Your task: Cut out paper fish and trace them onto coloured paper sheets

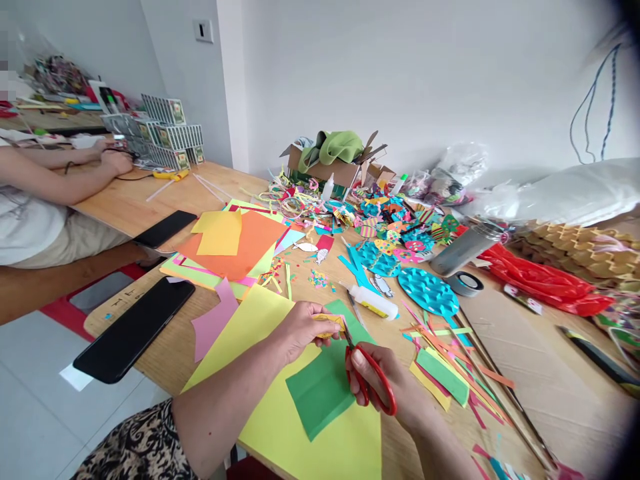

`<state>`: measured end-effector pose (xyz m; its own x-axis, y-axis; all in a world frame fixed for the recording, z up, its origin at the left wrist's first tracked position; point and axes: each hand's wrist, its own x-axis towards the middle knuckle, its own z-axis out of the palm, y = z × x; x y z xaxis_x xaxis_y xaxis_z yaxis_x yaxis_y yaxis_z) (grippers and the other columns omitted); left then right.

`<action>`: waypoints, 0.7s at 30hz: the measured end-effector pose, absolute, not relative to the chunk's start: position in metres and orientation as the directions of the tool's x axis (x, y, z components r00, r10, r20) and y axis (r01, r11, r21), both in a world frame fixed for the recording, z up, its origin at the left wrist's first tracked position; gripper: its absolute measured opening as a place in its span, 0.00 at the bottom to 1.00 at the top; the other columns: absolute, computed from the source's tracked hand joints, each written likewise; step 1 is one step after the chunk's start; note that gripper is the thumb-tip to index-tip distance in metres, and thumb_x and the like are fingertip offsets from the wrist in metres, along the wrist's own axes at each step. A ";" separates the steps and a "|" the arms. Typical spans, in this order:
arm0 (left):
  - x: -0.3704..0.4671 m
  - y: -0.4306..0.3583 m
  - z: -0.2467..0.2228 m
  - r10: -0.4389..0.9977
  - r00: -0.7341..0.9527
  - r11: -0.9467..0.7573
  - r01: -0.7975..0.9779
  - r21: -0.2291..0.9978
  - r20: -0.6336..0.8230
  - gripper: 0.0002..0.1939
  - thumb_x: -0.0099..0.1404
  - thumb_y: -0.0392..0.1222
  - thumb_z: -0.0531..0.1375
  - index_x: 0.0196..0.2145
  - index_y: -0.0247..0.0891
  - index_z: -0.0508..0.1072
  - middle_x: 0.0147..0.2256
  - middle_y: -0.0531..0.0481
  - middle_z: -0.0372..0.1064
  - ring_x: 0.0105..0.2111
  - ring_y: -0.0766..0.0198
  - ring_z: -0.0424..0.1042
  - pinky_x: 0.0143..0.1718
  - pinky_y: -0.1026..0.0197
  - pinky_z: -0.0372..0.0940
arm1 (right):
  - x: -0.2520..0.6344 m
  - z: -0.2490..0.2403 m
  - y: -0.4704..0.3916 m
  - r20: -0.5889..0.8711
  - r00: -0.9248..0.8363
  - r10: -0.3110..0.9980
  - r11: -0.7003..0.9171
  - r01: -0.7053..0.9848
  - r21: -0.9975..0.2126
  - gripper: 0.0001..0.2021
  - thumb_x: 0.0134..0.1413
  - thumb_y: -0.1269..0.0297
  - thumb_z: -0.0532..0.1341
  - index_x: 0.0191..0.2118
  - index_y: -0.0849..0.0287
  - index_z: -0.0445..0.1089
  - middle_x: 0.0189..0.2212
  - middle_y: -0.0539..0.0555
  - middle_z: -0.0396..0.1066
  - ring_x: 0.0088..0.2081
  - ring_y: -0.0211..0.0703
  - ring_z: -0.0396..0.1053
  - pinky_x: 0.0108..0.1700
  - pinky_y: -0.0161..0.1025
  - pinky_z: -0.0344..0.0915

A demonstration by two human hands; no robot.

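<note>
Between the thumb and fingers of my left hand (305, 330) is a small yellow-orange paper piece (330, 326) with drawn lines. My right hand (373, 373) grips red-handled scissors (381, 390), and their blades meet the right end of that paper. Whether the blades are fully closed I cannot tell. Below both hands lies a creased green paper (317, 393) on a large yellow sheet (270, 427). A white glue bottle (373, 302) rests on its side just beyond my right hand.
Paper sheets (250, 243) and two black phones (137, 327) lie to the left. Colourful paper cutouts (390, 230) crowd the table's back around a cardboard box (340, 175). At right are paper strips (470, 360), a metal bottle (467, 248) and a utility knife (597, 359). Another person's hands (113, 157) work at far left.
</note>
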<state>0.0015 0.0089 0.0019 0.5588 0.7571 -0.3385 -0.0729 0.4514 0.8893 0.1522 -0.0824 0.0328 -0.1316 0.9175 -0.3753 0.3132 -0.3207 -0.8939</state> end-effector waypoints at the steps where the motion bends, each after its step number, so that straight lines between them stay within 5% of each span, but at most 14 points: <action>1: 0.002 0.009 0.002 0.759 0.558 0.451 -0.080 0.889 -0.336 0.14 0.44 0.44 0.66 0.27 0.33 0.72 0.22 0.51 0.70 0.17 0.72 0.63 0.20 0.66 0.51 | 0.152 0.033 -0.082 -0.373 -0.137 0.917 -0.317 0.315 -0.894 0.28 0.48 0.34 0.56 0.24 0.59 0.59 0.19 0.51 0.66 0.19 0.34 0.63 0.20 0.32 0.52; 21: 0.000 0.008 0.004 0.724 0.597 0.488 -0.089 0.868 -0.346 0.10 0.43 0.40 0.65 0.25 0.32 0.74 0.24 0.47 0.73 0.17 0.73 0.62 0.20 0.66 0.49 | 0.156 0.028 -0.083 -0.376 -0.151 0.914 -0.315 0.319 -0.894 0.27 0.48 0.36 0.58 0.24 0.58 0.60 0.19 0.49 0.66 0.19 0.35 0.63 0.21 0.32 0.52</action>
